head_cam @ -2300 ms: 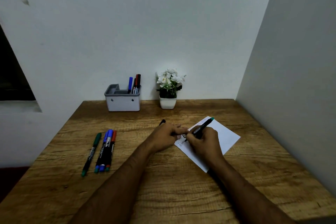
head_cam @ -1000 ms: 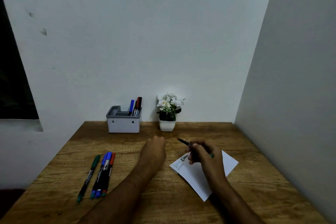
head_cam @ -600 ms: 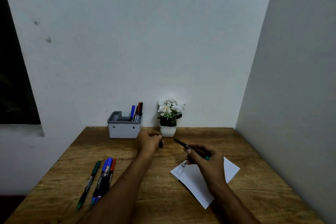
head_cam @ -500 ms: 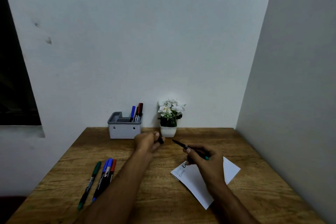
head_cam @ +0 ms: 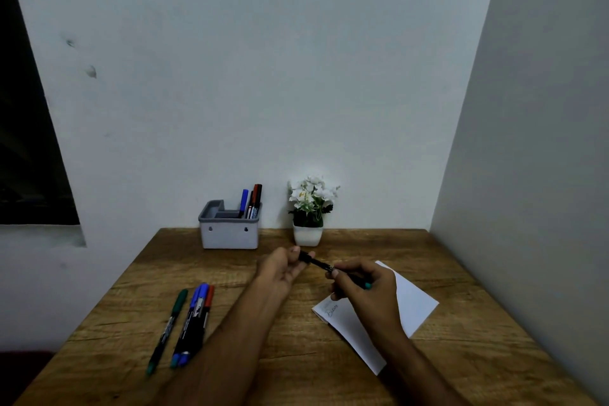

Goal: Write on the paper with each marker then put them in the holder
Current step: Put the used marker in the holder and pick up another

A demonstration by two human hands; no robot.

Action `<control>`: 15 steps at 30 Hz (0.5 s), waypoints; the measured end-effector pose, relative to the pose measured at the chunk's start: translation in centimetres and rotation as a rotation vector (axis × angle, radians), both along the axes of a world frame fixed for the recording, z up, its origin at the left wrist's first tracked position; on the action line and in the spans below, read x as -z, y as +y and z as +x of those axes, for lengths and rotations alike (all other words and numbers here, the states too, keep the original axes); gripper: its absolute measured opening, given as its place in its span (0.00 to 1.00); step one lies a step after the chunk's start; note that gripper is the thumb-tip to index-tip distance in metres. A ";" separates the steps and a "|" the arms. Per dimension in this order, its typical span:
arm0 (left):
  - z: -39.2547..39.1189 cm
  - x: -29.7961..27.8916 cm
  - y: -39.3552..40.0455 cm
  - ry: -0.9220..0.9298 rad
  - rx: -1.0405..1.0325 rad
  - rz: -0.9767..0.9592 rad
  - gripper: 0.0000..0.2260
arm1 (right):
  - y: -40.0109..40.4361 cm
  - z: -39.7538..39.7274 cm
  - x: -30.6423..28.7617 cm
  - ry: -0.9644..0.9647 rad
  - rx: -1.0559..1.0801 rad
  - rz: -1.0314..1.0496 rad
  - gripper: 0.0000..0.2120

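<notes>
One slim black marker with a teal end [head_cam: 324, 266] is held in the air above the brown wooden bench [head_cam: 296, 353], its long axis slanting from upper left, toward the grey holder, down to lower right, where the teal end pokes out past the right hand's knuckles. The right hand [head_cam: 362, 287] has its grip clenched round the barrel, fingers curled over it, forearm reaching in from the lower right across the white sheet of paper [head_cam: 405, 310]. The left hand [head_cam: 283, 269] meets the marker's far tip, its grip pinching a small black cap [head_cam: 304, 256] that sits at or on that tip; whether the cap is fully seated I cannot tell. The left forearm rises from the bottom edge, the hand turned palm inward.

The paper lies flat on the bench below the right hand, with a few handwritten words near its left corner. At the back, by the wall, stands the grey plastic box holder [head_cam: 229, 234] with blue, red and black markers upright in its right compartment. Just right of it is a small white pot of white flowers [head_cam: 308, 217]. Four more markers [head_cam: 188, 323], green, two blue and red, lie side by side on the bench's left part.
</notes>
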State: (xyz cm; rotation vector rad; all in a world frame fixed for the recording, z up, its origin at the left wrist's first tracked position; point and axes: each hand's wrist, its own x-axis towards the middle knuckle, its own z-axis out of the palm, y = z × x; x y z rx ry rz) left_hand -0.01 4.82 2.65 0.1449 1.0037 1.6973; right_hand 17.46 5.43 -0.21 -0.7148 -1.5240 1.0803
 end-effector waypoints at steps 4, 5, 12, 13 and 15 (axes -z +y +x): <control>1.1 -0.1 -0.2 0.013 0.059 0.014 0.08 | 0.6 -0.4 0.6 -0.020 0.027 0.003 0.06; 1.3 -0.1 -0.2 0.021 0.074 0.011 0.08 | 0.7 -0.5 0.8 -0.027 0.034 0.009 0.07; 1.6 -0.6 0.1 0.093 0.018 -0.023 0.07 | 1.3 -1.1 0.0 0.007 0.001 0.036 0.06; 1.6 -0.8 0.1 0.083 0.012 -0.015 0.08 | 1.4 -1.3 -0.1 0.019 -0.003 0.033 0.06; 1.2 -1.1 -0.1 0.084 0.007 0.005 0.10 | 1.4 -1.7 -0.3 0.013 -0.013 0.054 0.05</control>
